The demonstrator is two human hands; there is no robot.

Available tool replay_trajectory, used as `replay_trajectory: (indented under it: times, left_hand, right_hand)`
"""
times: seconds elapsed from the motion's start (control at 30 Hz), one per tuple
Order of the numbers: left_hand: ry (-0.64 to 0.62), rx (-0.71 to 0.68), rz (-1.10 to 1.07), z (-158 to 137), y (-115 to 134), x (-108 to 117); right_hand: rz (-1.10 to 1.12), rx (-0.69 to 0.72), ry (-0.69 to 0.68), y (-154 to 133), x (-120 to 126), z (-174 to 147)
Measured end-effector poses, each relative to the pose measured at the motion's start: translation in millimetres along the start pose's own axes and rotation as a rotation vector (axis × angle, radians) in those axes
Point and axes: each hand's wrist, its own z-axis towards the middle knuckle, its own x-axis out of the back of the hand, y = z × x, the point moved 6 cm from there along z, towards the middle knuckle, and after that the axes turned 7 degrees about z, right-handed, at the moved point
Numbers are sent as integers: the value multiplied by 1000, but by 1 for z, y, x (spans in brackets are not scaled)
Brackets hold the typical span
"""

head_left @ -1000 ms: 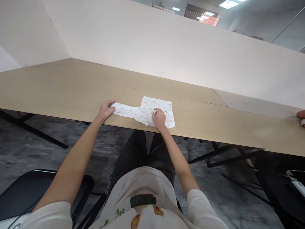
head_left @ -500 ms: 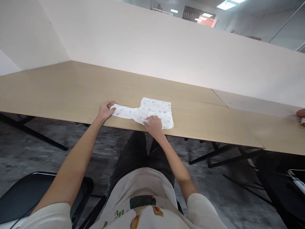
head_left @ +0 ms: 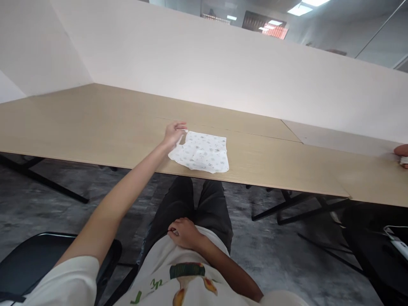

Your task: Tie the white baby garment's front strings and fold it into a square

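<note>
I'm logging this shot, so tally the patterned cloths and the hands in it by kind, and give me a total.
Patterned white cloth: 1
Camera wearer's hands, the left hand and the right hand: 2
Another person's hand, cut off at the right edge: 1
Total: 4
</note>
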Motion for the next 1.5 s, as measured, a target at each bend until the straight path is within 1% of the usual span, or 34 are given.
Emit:
replay_trajectory:
  times: [0.1, 0.2, 0.27, 0.3, 0.37, 0.4, 0.47, 0.5, 0.53, 0.57, 0.6, 0.67, 0.7, 0.73, 0.77, 0.8, 0.87, 0.97, 1.03, 1.1, 1.17, 1.3, 1.4, 1.5]
  left_hand:
    - [-162, -29, 8, -16, 18, -59]
    - [-324, -64, 33, -39, 23, -105]
    - [-433, -107, 91, -55, 24, -125]
    - [-478, -134, 124, -62, 24, -131]
    - [-555, -214, 174, -72, 25, -133]
    - [-575, -261, 183, -76, 26, -129]
    - [-577, -342, 195, -78, 25, -111]
    - [-559, -367, 207, -77, 23, -97]
    - [-531, -382, 227, -75, 20, -80]
    - [-507, -396, 253, -73, 15, -61]
    - [-488, -412, 278, -72, 10, -43]
    - [-479, -445, 340, -73, -2, -10]
    - [-485, -447, 382, -74, -9, 4]
    - [-497, -442, 421, -77, -17, 13]
    - [-509, -441, 454, -80, -25, 20]
    - [-519, -444, 480, -83, -31, 24]
    - [-517, -468, 516, -88, -40, 24]
    - [-456, -541, 596, -88, -45, 17]
    - [-419, -597, 671, -87, -43, 11]
    - [-395, -645, 725, -88, -40, 9]
    - [-374, -673, 749, -90, -34, 10]
    - [-346, -698, 729, -104, -20, 17]
    - [-303, -688, 653, -113, -3, 23]
    - [-244, -630, 533, -109, 15, 26]
  right_hand:
    - [-10, -33, -19, 3, 1, 1]
    - [12, -35, -40, 6, -1, 1]
    - [32, -40, -49, 7, -3, 1]
    - [43, -44, -52, 8, -4, 1]
    - [69, -47, -57, 9, -7, 2]
    - [91, -41, -57, 8, -7, 2]
    - [149, -15, -17, 7, 3, 1]
    - [179, 1, 38, 7, 14, 0]
    - [202, 13, 125, 9, 31, -3]
    - [209, 22, 241, 12, 54, -7]
    - [200, 18, 385, 18, 83, -12]
    - [119, 15, 657, 30, 145, -27]
    - [54, 19, 755, 36, 175, -34]
    - [-22, 24, 817, 43, 203, -39]
    - [-100, 25, 845, 50, 227, -41]
    - [-177, 29, 832, 57, 246, -40]
    - [-292, 34, 743, 72, 270, -31]
    - [-319, 53, 641, 93, 281, -15]
    - [-281, 67, 621, 101, 282, -9]
    - [-225, 81, 622, 102, 282, -8]
    - [-147, 96, 648, 98, 285, -13]
    - [49, 120, 748, 86, 293, -28]
    - [201, 103, 800, 83, 300, -33]
    - [337, 54, 866, 86, 318, -28]
